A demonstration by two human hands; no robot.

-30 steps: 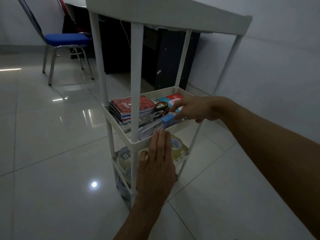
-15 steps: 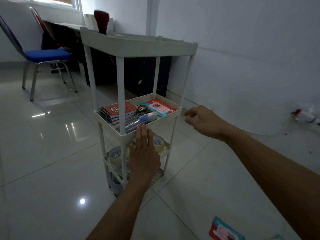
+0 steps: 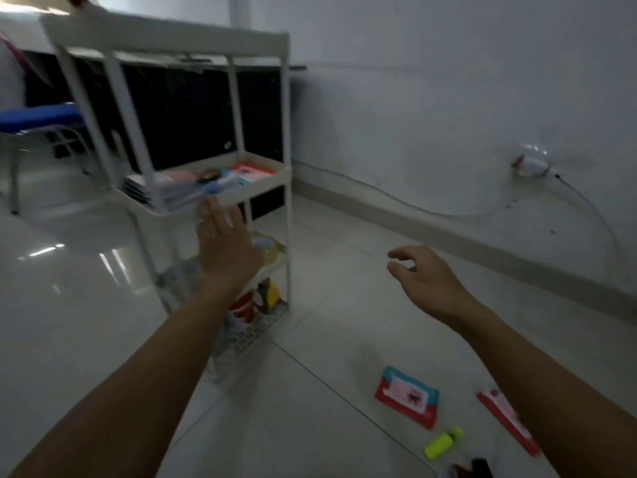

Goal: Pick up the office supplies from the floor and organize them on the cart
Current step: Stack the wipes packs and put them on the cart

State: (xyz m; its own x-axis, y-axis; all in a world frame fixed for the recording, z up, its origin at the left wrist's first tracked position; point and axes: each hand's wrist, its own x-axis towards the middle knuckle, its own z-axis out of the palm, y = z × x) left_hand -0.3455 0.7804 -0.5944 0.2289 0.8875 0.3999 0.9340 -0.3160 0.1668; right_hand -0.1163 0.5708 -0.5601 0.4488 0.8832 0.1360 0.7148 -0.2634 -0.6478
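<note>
The white tiered cart (image 3: 262,186) stands at the left; its middle shelf holds notebooks (image 3: 151,188), a blue-capped pen (image 3: 213,188) and a red card pack (image 3: 251,172). Tape rolls (image 3: 270,250) lie on the shelf below. My left hand (image 3: 225,246) is flat, fingers together, against the front of the cart and holds nothing. My right hand (image 3: 427,281) hovers empty with loosely curled fingers, right of the cart. On the floor at lower right lie a red and teal pack (image 3: 406,396), a yellow highlighter (image 3: 443,443) and a red flat packet (image 3: 510,422).
A blue chair (image 3: 38,119) stands at far left, with a dark desk (image 3: 179,115) behind the cart. A white wall (image 3: 448,81) with a plugged adapter (image 3: 531,163) and cable runs along the right. Dark small items (image 3: 477,469) lie at the bottom edge.
My right hand let go of the pen on the middle shelf and drew back right and down. The view swung right and down, so the supplies on the floor came into sight.
</note>
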